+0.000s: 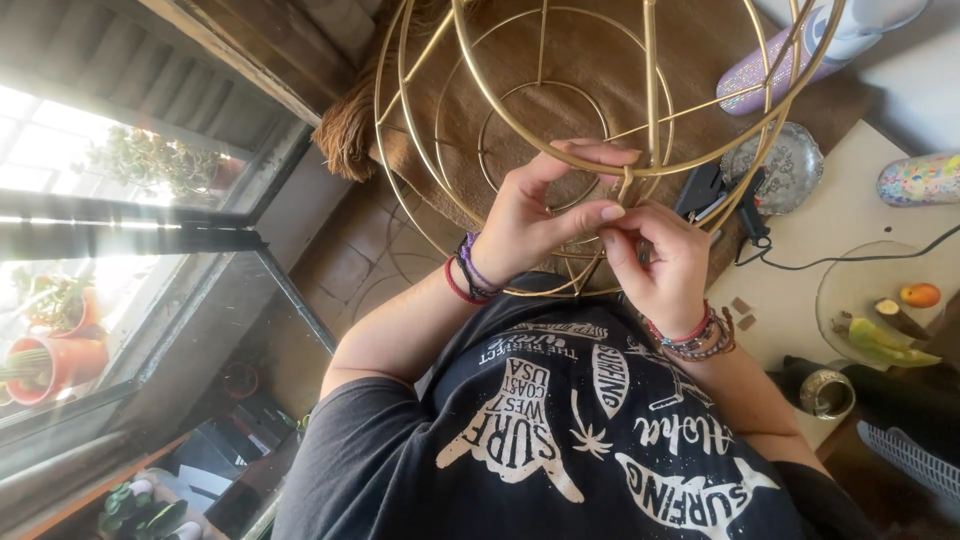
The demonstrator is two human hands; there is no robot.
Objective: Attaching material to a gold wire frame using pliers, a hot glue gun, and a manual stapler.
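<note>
held up over the lap: a large gold wire frame (520, 120), rings and spokes, tilted toward the chest, its lower rim at the hands. behind it, brown fringed cloth (350, 130); to one side a pale table (850, 220) with a glass plate (835, 300) of fruit scraps, a small silver dish (785, 165), a black glue gun (715, 190) and its cord. left hand (530, 215) braced on the rim, thumb and forefinger pinched narrow on the wire just below a small loop of tan cord (626, 185). right hand (660, 265) just beside, fingers curled tight, pinching what looks like the cord's tail; exact grip partly hidden by the knuckles. judged best done so: keep the frame steadied against the body, hold the wrap point pinned with the left thumb so the loop cannot slide along the smooth wire, draw the tail snug with the right in short pulls rather than one long one, lay each turn touching the last, keep tension even.
</note>
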